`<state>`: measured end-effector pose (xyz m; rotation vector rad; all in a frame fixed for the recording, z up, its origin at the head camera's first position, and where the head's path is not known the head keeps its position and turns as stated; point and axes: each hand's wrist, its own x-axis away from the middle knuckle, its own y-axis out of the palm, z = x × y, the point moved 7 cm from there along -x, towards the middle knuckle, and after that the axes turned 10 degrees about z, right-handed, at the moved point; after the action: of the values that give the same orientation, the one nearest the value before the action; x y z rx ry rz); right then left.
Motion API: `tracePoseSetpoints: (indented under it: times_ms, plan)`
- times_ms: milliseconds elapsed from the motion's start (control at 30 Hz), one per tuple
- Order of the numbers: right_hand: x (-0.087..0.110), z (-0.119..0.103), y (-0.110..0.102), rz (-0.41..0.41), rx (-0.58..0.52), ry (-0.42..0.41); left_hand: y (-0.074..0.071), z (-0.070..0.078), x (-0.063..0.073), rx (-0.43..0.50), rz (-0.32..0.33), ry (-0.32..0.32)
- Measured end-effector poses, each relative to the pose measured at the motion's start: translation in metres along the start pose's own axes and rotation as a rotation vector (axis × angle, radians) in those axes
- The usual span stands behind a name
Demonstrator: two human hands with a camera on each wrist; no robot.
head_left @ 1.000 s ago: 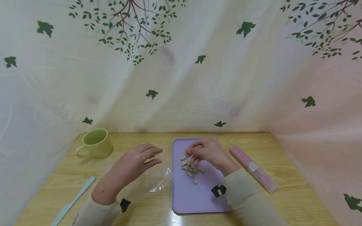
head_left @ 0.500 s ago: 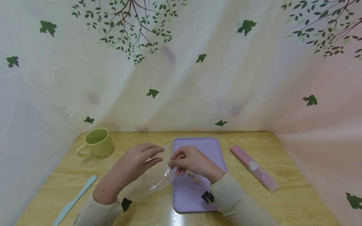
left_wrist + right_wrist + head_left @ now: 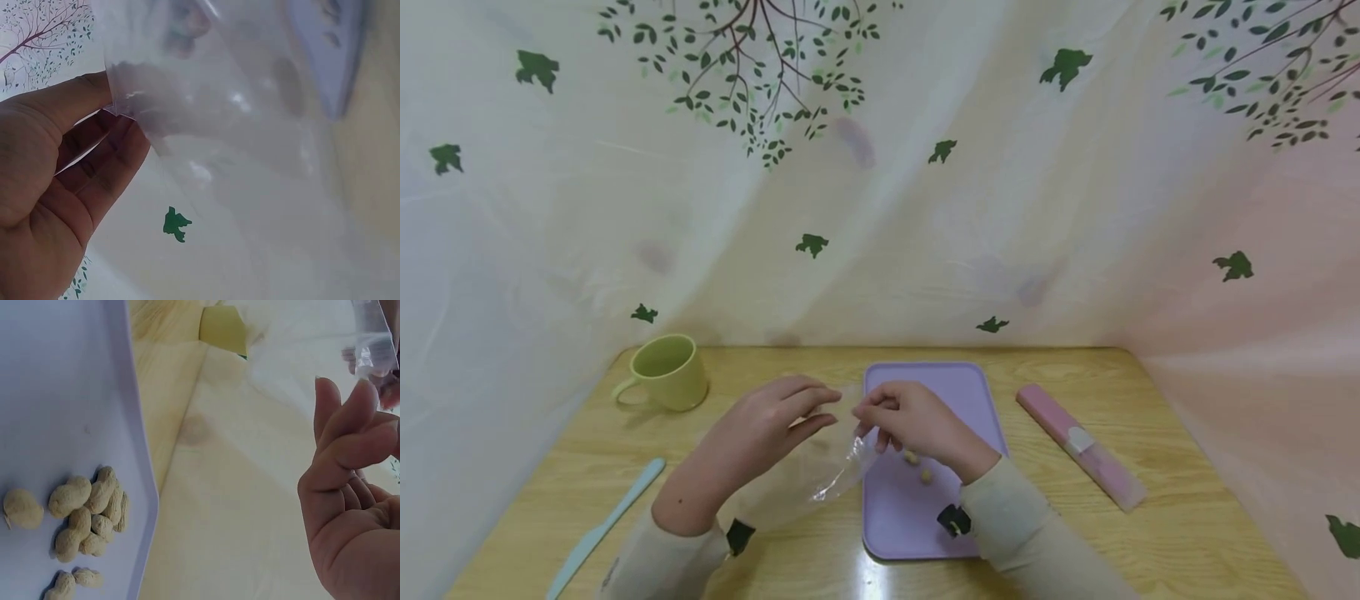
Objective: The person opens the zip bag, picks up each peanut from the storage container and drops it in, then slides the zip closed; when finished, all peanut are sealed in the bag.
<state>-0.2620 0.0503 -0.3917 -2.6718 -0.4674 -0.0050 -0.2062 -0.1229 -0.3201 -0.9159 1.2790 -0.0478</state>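
My left hand [image 3: 767,425] pinches the edge of a clear plastic bag [image 3: 231,169] between thumb and fingers, and the bag hangs down beside the tray. My right hand [image 3: 917,421] is above the left part of the purple tray [image 3: 910,533], close to the bag's upper edge. Its fingers [image 3: 328,400] are loosely bent, and I see nothing held between them. Several peanuts [image 3: 80,506] in their shells lie grouped on the tray in the right wrist view. From the head view my right hand hides most of them.
A green mug [image 3: 668,375] stands at the back left of the wooden table [image 3: 790,567]. The light blue plastic knife [image 3: 606,525] lies at the front left. To the right of the tray lies a long pink case [image 3: 1078,446]. A printed curtain [image 3: 880,275] surrounds the table.
My right hand has moved left from over the peanuts to the bag's edge, then slightly up. My left hand has kept its hold on the bag.
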Motion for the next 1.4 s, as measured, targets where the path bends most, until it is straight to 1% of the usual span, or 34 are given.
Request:
tracePoseSetpoints:
  times_ms: [167, 300, 400, 500, 700, 800, 867, 1000, 1200, 1300, 1400]
  plan:
    - [-0.001, 0.003, -0.018, 0.062, -0.011, 0.014, 0.0, 0.0, -0.002, 0.004, -0.016, -0.013]
    - [-0.003, 0.009, -0.037, 0.126, -0.023, 0.05, 0.0, -0.001, -0.003, 0.006, -0.036, -0.035]
    - [-0.006, 0.019, -0.052, 0.169, -0.047, 0.087, 0.0, -0.001, -0.004, 0.005, -0.041, -0.038]
    - [-0.01, 0.031, -0.066, 0.199, -0.056, 0.113, -0.001, 0.0, -0.004, 0.002, -0.028, -0.028]
    - [-0.018, 0.059, -0.083, 0.222, -0.034, 0.171, -0.004, 0.001, -0.004, 0.009, -0.001, -0.018]
    - [-0.022, 0.071, -0.087, 0.217, 0.01, 0.19, -0.005, 0.001, -0.004, 0.015, 0.006, -0.022]
    - [-0.025, 0.077, -0.086, 0.199, 0.053, 0.187, -0.005, 0.002, -0.004, 0.018, 0.012, -0.025]
    - [-0.029, 0.087, -0.082, 0.152, 0.148, 0.169, -0.007, 0.002, -0.003, 0.039, 0.017, -0.043]
    - [-0.03, 0.102, -0.073, 0.103, 0.293, 0.188, -0.008, 0.001, -0.002, 0.086, 0.011, -0.061]
    - [-0.03, 0.106, -0.069, 0.083, 0.328, 0.191, -0.008, 0.001, -0.002, 0.086, 0.006, -0.07]
    - [-0.029, 0.107, -0.067, 0.072, 0.332, 0.2, -0.008, 0.001, -0.001, 0.081, 0.003, -0.077]
